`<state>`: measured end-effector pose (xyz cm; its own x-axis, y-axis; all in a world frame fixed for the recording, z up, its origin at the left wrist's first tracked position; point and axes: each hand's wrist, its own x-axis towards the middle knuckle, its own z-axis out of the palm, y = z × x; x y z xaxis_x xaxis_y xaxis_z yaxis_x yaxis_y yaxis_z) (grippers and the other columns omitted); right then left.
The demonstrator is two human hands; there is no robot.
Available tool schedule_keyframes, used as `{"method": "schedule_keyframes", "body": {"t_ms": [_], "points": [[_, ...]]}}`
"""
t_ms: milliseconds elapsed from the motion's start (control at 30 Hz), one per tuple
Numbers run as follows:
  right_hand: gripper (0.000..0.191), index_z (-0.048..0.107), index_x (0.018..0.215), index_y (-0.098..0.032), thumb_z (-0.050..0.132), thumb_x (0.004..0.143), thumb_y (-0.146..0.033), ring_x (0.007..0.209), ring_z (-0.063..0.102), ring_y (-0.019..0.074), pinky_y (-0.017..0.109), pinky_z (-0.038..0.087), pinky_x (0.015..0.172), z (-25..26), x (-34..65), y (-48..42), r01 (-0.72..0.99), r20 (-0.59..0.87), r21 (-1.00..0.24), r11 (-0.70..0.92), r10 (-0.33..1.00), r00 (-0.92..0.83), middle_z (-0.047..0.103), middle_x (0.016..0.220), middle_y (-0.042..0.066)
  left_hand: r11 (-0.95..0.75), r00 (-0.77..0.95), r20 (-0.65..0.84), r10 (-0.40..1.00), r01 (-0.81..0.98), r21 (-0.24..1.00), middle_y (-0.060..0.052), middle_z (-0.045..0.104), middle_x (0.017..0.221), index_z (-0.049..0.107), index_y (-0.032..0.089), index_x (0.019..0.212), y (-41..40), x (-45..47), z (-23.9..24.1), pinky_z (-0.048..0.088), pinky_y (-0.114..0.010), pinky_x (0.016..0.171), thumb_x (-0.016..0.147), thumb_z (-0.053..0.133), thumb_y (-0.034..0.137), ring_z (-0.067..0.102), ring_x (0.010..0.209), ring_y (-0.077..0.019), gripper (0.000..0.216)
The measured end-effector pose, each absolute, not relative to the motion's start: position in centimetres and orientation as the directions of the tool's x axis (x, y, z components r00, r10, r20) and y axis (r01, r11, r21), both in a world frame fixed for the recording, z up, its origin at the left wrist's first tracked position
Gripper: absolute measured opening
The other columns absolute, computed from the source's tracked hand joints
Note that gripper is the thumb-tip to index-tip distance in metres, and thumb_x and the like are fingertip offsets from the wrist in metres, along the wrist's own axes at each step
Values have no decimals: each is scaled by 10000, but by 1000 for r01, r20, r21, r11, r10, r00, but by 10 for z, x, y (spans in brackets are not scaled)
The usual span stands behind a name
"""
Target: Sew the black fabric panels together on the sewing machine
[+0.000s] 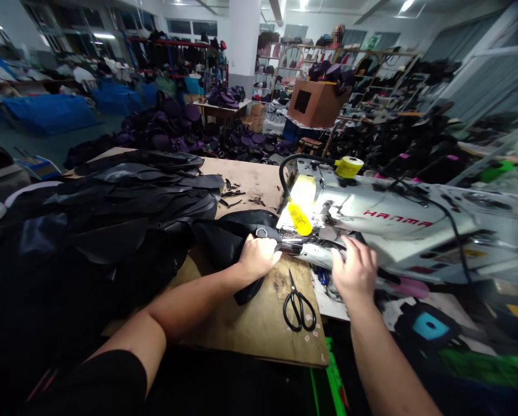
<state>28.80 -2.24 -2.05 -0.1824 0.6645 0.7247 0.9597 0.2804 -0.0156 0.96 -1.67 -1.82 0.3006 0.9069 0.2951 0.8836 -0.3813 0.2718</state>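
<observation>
My left hand is closed on a black fabric piece, just left of the sewing machine's needle area. From there a narrow black strip runs over the machine's lower arm towards the right. My right hand has its thumb and fingers bent around the strip's far end, close to the white sewing machine. A lit lamp and a yellow tag hang over the needle area, whose details are hard to make out. Black-handled scissors lie between my forearms, points away from me.
Layered black fabric pieces cover the left of the wooden table. Dark scraps lie behind my left hand. A yellow thread spool sits on the machine. Farther back are purple bags and a cardboard box.
</observation>
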Motion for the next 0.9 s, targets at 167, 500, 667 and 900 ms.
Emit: {"method": "schedule_keyframes", "body": {"t_ms": [167, 500, 667, 900], "points": [[355, 687, 803, -184, 460, 1015, -356, 868, 578, 250, 368, 372, 781, -3, 293, 5, 936, 527, 115, 333, 779, -341, 698, 814, 113, -513, 466, 282, 839, 850, 121, -106, 692, 940, 661, 149, 936, -24, 9, -19, 435, -369, 750, 974, 480, 193, 636, 899, -250, 189], [290, 663, 1086, -156, 525, 928, -356, 986, 624, 260, 410, 483, 928, -21, 203, -28, 815, 530, -511, 273, 846, 49, 688, 1112, 161, -639, 621, 263, 738, 769, -21, -221, 656, 1177, 631, 58, 1209, -76, 17, -21, 505, -420, 834, 965, 462, 157, 630, 1039, -318, 313], [214, 590, 760, -209, 585, 840, -408, 717, 584, 191, 315, 472, 719, -36, 146, -19, 569, -50, -817, -98, 994, 100, 650, 765, 27, -751, 744, 252, 619, 654, -86, -283, 616, 1306, 709, 45, 1066, -93, 4, -15, 477, -477, 972, 964, 495, 186, 612, 1151, -357, 276], [148, 457, 618, -221, 522, 748, -197, 661, 497, 162, 276, 406, 634, -26, 147, -26, 628, -46, -775, -69, 998, 53, 559, 651, -10, -569, 464, 488, 740, 818, 86, -156, 638, 1227, 624, 199, 1314, -49, -29, 23, 443, -440, 934, 1011, 521, 374, 567, 1116, -306, 365]]}}
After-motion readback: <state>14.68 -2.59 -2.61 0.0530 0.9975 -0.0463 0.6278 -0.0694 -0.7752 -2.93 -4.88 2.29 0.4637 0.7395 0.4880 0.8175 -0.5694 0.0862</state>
